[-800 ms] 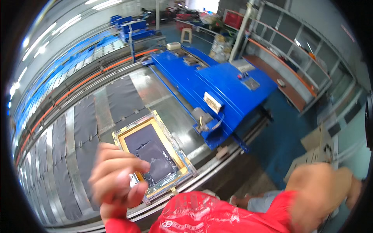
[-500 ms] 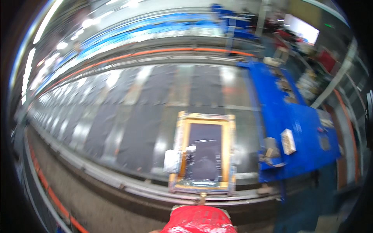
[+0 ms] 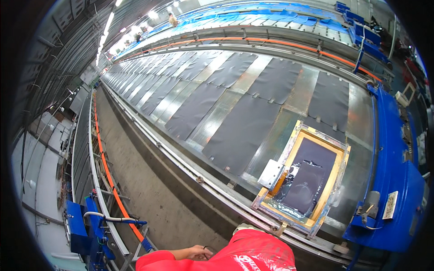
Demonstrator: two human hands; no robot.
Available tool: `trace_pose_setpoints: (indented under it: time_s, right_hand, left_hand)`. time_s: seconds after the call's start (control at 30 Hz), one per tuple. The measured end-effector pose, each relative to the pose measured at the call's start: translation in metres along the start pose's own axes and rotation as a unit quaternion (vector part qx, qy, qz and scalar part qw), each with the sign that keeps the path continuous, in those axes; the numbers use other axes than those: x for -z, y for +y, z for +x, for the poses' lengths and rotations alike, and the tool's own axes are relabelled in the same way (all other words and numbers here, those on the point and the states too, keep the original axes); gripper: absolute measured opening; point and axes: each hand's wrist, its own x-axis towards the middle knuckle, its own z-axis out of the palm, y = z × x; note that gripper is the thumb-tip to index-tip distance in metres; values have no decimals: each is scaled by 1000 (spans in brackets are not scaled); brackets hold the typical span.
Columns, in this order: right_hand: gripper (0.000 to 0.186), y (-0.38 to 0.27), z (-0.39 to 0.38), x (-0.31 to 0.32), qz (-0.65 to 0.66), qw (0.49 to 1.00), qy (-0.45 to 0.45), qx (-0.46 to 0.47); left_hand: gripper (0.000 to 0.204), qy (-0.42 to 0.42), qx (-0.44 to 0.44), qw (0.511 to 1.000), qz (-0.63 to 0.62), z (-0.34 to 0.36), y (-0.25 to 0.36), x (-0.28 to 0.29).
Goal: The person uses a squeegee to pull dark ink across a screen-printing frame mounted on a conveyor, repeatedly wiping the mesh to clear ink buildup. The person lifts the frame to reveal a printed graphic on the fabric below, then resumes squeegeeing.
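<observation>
Low in the view, my left hand comes out from a red sleeve, in front of my red top. Its fingers curl together, with a small dark curved bit at their tips; what they hold, if anything, is too small to name. No part of my right hand shows. Ahead and to the right, apart from my hand, a yellow-edged screen printing frame lies tilted on the long table. Glossy dark ink surrounds a dark rectangle inside it. A white plate sits at its left edge.
Dark fabric panels lie in rows along the table. A metal rail edges its near side. Right of the frame stands a blue machine unit. An orange hose and another blue unit flank the aisle at left.
My view has swung left, so the table and frame now appear turned and further right. The aisle has come into sight, and my left hand now shows at the bottom.
</observation>
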Motion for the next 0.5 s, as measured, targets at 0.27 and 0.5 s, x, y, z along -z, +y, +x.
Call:
trace_pose_setpoints:
  time_s: [0.27,0.5]
  right_hand:
    - [21,9,7,-8,-30,999,-8,-18]
    - [21,13,13,-11,-54,998,-9,-26]
  left_hand:
    - [26,-111,-40,974,-194,15,29,-1]
    - [35,-74,-33,987,-141,56,37,-31]
